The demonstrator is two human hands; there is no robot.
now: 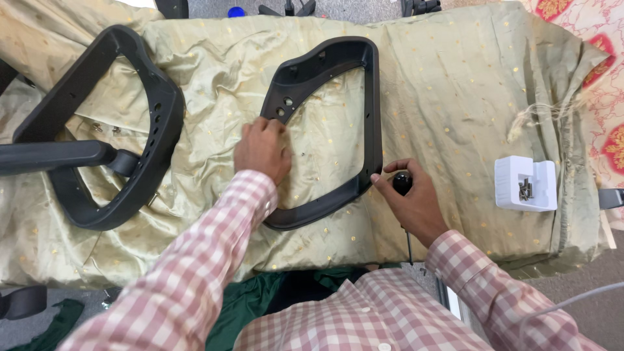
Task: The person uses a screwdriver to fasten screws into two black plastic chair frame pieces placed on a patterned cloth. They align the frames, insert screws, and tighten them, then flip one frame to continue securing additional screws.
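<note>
- Armrest frame [364,123], under both hands: matt black moulded plastic, smooth.
- Tool handle [402,182], inside the right-hand grip: glossy black plastic.
- Cloth [448,91], beneath the grip: pale green, satin-sheened, creased, gold-dotted.
- Tray [525,184], right of the grip: white matt plastic.

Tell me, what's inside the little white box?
The white box on the green-gold cloth holds a few small dark metal pieces, likely screws. How many are in it cannot be told.

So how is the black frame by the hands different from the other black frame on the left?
The middle frame lies bare, with the left hand on it; the left frame has nobody touching it. The left frame has a padded arm across it; the middle frame has none. Both are black plastic loops on the green cloth.
</note>
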